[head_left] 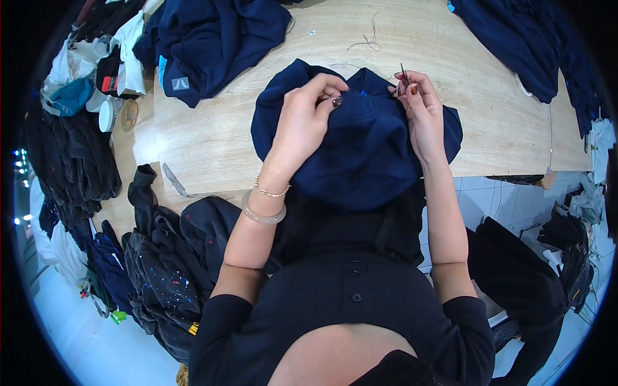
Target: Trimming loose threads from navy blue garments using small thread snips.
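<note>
A navy blue garment [360, 151] lies bunched at the table's front edge, partly over my lap. My left hand [309, 112] is closed on its upper edge, thumb and fingertips pinching the fabric. On the garment's right side, my right hand [420, 109] is closed around a thin, pointed metal tool [403, 68] whose tip points away from me. The right fingers hide the rest of that tool, so its exact kind is unclear. These same fingers are close against the garment's edge; whether they also pinch it, I cannot tell.
Another navy garment [219, 45] lies at the far left of the wooden table [496, 138], and more navy fabric [515, 48] at the far right. Loose threads [367, 42] lie beyond my hands. Dark clothes [161, 257] are heaped at left, near a roll of white tape [107, 117].
</note>
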The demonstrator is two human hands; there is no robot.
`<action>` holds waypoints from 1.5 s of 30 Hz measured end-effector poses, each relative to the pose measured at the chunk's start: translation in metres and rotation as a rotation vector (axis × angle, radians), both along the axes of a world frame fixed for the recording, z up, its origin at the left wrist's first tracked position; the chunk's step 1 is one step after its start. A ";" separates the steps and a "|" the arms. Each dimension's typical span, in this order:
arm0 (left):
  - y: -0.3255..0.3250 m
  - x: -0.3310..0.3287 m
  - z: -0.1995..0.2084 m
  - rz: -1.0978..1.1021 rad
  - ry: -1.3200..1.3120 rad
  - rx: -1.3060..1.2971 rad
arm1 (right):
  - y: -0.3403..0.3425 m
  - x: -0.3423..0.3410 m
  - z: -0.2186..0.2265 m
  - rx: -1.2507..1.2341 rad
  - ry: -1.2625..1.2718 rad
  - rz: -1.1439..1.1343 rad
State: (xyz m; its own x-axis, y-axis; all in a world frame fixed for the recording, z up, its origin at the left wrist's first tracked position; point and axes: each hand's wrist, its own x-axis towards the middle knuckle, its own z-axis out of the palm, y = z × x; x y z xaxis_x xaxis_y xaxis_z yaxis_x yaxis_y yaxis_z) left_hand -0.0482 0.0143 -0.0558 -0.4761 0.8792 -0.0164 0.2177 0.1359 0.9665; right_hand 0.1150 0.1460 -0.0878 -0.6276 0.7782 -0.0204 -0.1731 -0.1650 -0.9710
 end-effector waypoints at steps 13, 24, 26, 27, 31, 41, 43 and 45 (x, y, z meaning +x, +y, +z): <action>-0.009 0.000 0.023 -0.263 -0.359 -0.126 | -0.024 0.008 0.056 0.566 -0.347 -0.079; -0.005 0.004 0.041 -0.178 -0.187 0.001 | -0.042 0.020 0.078 0.847 -0.515 -0.035; -0.007 0.002 0.037 -0.187 -0.324 0.047 | -0.042 0.019 0.078 0.859 -0.509 -0.043; -0.008 0.003 0.037 -0.187 -0.323 0.047 | -0.042 0.018 0.077 0.881 -0.483 -0.061; -0.011 0.004 0.040 -0.198 -0.434 0.090 | -0.043 0.017 0.079 0.868 -0.474 -0.058; -0.014 -0.002 0.039 -0.264 -0.324 0.062 | -0.024 0.010 0.080 -0.022 -0.202 0.086; -0.013 -0.004 0.031 -0.279 -0.080 -0.009 | -0.021 0.002 0.052 0.130 -0.298 0.137; -0.012 -0.002 0.017 -0.245 0.389 -0.098 | -0.024 -0.001 0.012 0.391 -0.451 0.146</action>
